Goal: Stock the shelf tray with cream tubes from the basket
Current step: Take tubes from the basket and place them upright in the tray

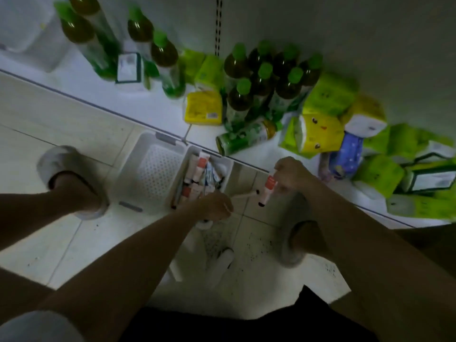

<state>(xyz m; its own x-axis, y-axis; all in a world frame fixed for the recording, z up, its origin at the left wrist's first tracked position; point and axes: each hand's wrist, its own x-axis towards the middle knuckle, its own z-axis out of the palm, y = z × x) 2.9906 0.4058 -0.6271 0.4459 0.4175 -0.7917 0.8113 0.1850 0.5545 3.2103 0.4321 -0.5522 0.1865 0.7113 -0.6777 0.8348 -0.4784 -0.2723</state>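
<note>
Two white plastic trays stand on the tiled floor against the low shelf's edge. The left perforated tray (138,169) shows nothing inside. The right basket (228,166) holds several cream tubes (198,169), white and pink with dark caps. My right hand (292,175) grips a pink-and-white tube (267,191) that hangs cap down, just right of the basket. My left hand (217,206) hovers over the basket's near end and pinches a thin white tube (245,195) that points toward the right hand.
The low white shelf (158,112) carries green-capped bottles (249,95), one fallen bottle (244,140), yellow and green tissue packs (320,134) and a blue pack (349,154). My slippered feet (69,178) flank the trays. A white object (223,259) lies on the speckled floor.
</note>
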